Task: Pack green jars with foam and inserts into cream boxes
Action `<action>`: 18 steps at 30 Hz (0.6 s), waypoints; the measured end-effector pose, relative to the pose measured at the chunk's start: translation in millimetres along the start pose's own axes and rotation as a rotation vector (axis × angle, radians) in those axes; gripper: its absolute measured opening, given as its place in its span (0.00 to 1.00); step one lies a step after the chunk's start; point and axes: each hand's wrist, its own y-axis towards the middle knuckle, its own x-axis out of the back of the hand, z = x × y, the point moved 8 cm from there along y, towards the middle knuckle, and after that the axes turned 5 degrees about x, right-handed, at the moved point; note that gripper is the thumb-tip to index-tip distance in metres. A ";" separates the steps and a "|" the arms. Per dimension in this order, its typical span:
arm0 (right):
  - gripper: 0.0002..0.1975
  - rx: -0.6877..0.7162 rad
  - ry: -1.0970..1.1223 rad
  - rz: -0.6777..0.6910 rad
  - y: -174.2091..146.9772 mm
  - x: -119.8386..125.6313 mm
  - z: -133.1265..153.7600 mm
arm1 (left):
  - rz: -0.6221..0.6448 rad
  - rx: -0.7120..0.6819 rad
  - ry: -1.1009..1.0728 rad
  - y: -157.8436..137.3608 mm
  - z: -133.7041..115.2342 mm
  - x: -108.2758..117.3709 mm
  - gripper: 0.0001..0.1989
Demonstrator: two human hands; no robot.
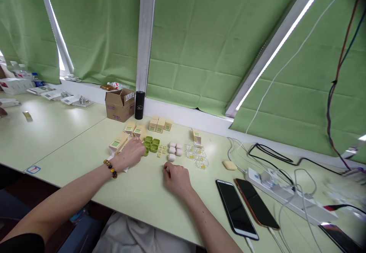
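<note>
My left hand [131, 154], with a beaded bracelet on the wrist, reaches over the left side of a group of small green square cases [154, 147]. Its fingers are bent down beside the nearest case, and their tips are hidden. Curled on the table in front, my right hand [178, 179] shows nothing between its fingers. Between and beyond the hands lie small gold-coloured pieces [159, 150], several pale pink rounded pieces [172, 150] and clear plastic pieces with yellow centres [201, 159]. Open small cardboard boxes [116, 144] stand beside my left hand.
More small boxes [160, 124] stand behind, near a large carton [119, 106] and a black tumbler [139, 105]. On the right are two phones [236, 209], a beige piece [229, 165], and a power strip [283, 194] with tangled cables. At far left lie several packets [76, 100].
</note>
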 end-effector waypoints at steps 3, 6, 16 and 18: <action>0.06 0.001 0.034 -0.029 -0.3 3.0 -0.2 | -0.021 -0.098 0.146 -1.6 -11.5 -2.7 0.13; 0.08 -0.014 0.102 -0.115 -1.2 10.1 -4.3 | -0.200 -0.239 0.191 -8.3 -32.3 9.9 0.14; 0.25 0.072 0.528 -0.616 -10.6 34.9 -18.8 | -0.740 -0.606 0.180 -40.8 -118.4 65.5 0.14; 0.25 0.111 0.594 -0.687 -13.5 38.2 -20.1 | -0.777 -0.592 0.100 -40.4 -120.0 66.8 0.13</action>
